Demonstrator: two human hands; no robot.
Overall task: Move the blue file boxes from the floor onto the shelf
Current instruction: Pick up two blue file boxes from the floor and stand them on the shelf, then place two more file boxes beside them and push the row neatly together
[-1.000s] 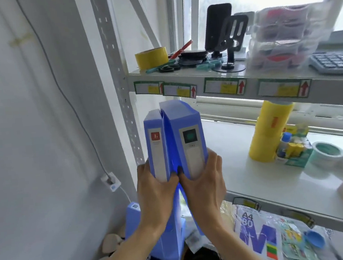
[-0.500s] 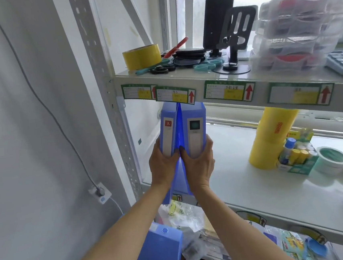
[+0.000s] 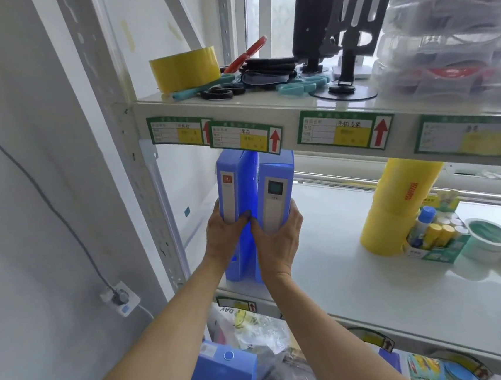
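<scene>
Two blue file boxes stand upright side by side at the left end of the white middle shelf [image 3: 358, 271], spines toward me. My left hand [image 3: 225, 238] grips the left file box [image 3: 229, 188], which has a red square on its label. My right hand [image 3: 278, 242] grips the right file box [image 3: 276, 184], whose label shows a dark green square. Their bottoms rest at the shelf's front edge; their tops reach just under the upper shelf. A third blue file box [image 3: 221, 376] sits below, near the floor.
The grey shelf upright [image 3: 161, 229] is just left of the boxes. Stacked yellow tape rolls [image 3: 394, 206], glue sticks [image 3: 430, 230] and green tubs [image 3: 489, 237] stand to the right on the same shelf. The upper shelf [image 3: 296, 105] carries tape, scissors and phone stands. Plastic bags [image 3: 256, 330] lie below.
Both hands have carried the two file boxes up and forward, from in front of the rack into the middle shelf's left end, where they now stand on its surface.
</scene>
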